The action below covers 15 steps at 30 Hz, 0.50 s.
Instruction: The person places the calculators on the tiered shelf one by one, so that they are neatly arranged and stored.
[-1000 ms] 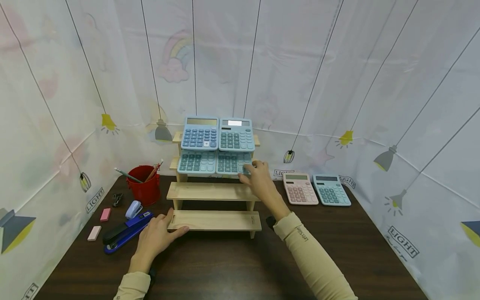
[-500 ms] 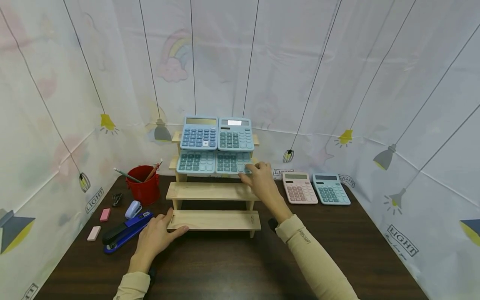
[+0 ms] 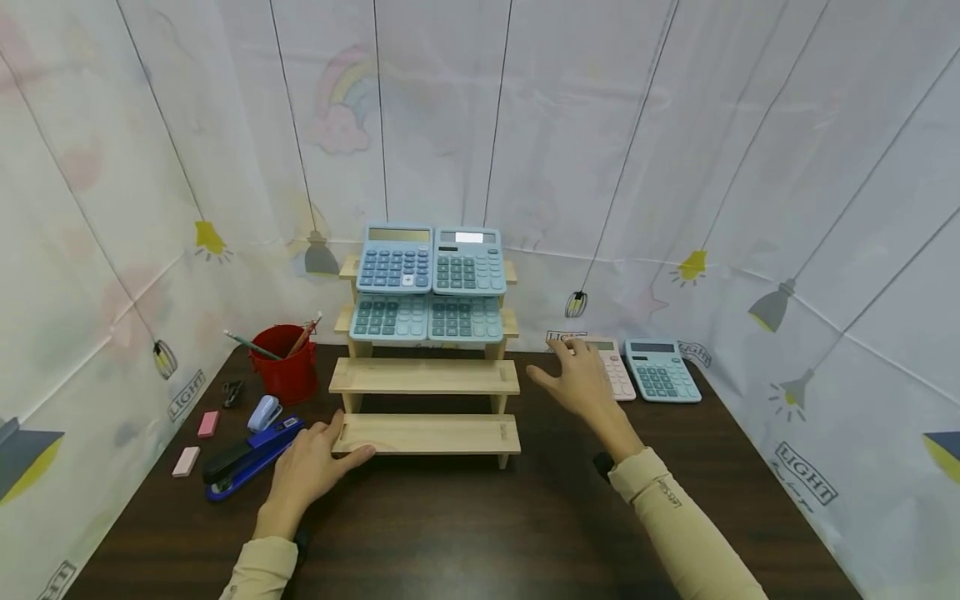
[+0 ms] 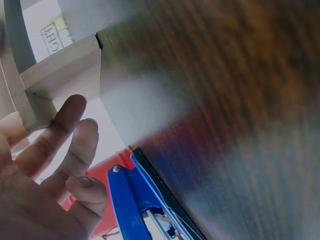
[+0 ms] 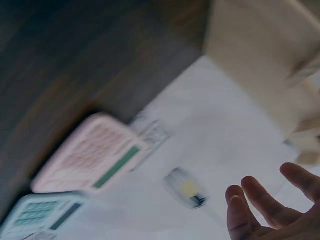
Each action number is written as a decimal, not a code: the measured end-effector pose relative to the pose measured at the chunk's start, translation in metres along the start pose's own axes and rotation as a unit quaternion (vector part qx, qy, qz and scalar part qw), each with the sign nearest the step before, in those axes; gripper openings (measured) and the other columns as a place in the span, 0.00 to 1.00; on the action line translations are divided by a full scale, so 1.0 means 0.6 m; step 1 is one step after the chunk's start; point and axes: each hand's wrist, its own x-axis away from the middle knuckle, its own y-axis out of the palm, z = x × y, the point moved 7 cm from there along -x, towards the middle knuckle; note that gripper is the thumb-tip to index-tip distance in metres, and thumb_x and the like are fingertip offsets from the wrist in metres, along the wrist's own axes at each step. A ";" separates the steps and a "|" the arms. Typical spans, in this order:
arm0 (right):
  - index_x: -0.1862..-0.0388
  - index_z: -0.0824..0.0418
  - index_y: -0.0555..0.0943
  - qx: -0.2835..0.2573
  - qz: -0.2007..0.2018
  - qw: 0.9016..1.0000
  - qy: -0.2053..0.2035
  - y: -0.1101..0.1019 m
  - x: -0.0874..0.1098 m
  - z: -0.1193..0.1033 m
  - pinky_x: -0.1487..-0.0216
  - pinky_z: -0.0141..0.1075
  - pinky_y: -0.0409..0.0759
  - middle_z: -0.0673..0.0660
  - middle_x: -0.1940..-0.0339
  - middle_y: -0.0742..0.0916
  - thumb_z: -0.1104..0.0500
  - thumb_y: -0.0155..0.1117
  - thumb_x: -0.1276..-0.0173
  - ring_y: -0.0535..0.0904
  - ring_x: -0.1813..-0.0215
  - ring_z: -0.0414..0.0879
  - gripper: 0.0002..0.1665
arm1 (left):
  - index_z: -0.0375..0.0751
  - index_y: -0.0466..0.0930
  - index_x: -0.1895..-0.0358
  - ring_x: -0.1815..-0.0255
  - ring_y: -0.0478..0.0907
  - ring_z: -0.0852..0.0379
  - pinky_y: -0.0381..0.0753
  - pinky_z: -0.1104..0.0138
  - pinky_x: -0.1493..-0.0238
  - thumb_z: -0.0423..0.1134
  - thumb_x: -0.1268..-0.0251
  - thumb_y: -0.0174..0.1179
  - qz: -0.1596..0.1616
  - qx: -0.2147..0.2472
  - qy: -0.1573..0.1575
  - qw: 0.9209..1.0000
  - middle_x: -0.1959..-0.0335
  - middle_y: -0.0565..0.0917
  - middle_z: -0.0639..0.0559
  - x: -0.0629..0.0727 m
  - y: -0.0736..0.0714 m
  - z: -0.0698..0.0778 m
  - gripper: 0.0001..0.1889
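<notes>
My left hand (image 3: 307, 467) rests against the left end of the lowest step of a wooden tiered stand (image 3: 427, 433), thumb stretched along its front edge. In the left wrist view its fingers (image 4: 70, 112) lie relaxed beside the wood. Two calculators, one blue (image 3: 395, 258) and one light teal (image 3: 469, 262), lean side by side on the top step. Below them, two more teal calculators (image 3: 390, 318) (image 3: 465, 319) sit on the second step, their upper parts hidden. My right hand (image 3: 581, 379) hovers with spread fingers, holding nothing, partly in front of a pink calculator (image 3: 617, 375).
Another teal calculator (image 3: 662, 371) lies right of the pink one. On the left are a red bucket (image 3: 288, 375) with pencils, a blue stapler (image 3: 251, 458), a small light-blue stapler-like item (image 3: 264, 413), a black clip (image 3: 232, 392), and two erasers (image 3: 208, 423) (image 3: 186, 462).
My right hand has left the right-hand calculator on the second step and moved right, toward the pink calculator. My left hand stays at the stand; the head view has shifted slightly.
</notes>
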 end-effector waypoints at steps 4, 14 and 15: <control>0.29 0.61 0.73 0.042 -0.026 0.999 0.021 0.018 0.008 0.059 0.41 0.63 0.74 0.73 0.35 0.77 0.33 0.63 0.33 0.74 0.38 0.74 0.44 | 0.41 0.63 0.23 0.49 0.79 0.41 0.81 0.47 0.55 0.80 0.45 0.54 0.002 0.000 0.000 1.000 0.43 0.81 0.37 0.002 -0.004 0.000 0.55; 0.31 0.67 0.72 0.062 -0.080 0.991 0.091 0.053 0.017 0.161 0.44 0.66 0.72 0.81 0.40 0.76 0.30 0.61 0.35 0.73 0.42 0.78 0.49 | 0.41 0.63 0.23 0.48 0.79 0.40 0.81 0.46 0.54 0.79 0.45 0.54 -0.004 0.001 -0.003 1.000 0.43 0.81 0.36 0.002 -0.003 0.002 0.55; 0.30 0.68 0.70 0.059 -0.090 0.989 0.098 0.058 0.018 0.168 0.43 0.67 0.72 0.82 0.39 0.75 0.30 0.61 0.35 0.72 0.41 0.79 0.51 | 0.41 0.63 0.23 0.48 0.79 0.40 0.81 0.46 0.54 0.80 0.45 0.54 -0.004 0.002 -0.003 1.000 0.43 0.81 0.36 0.002 -0.003 0.002 0.55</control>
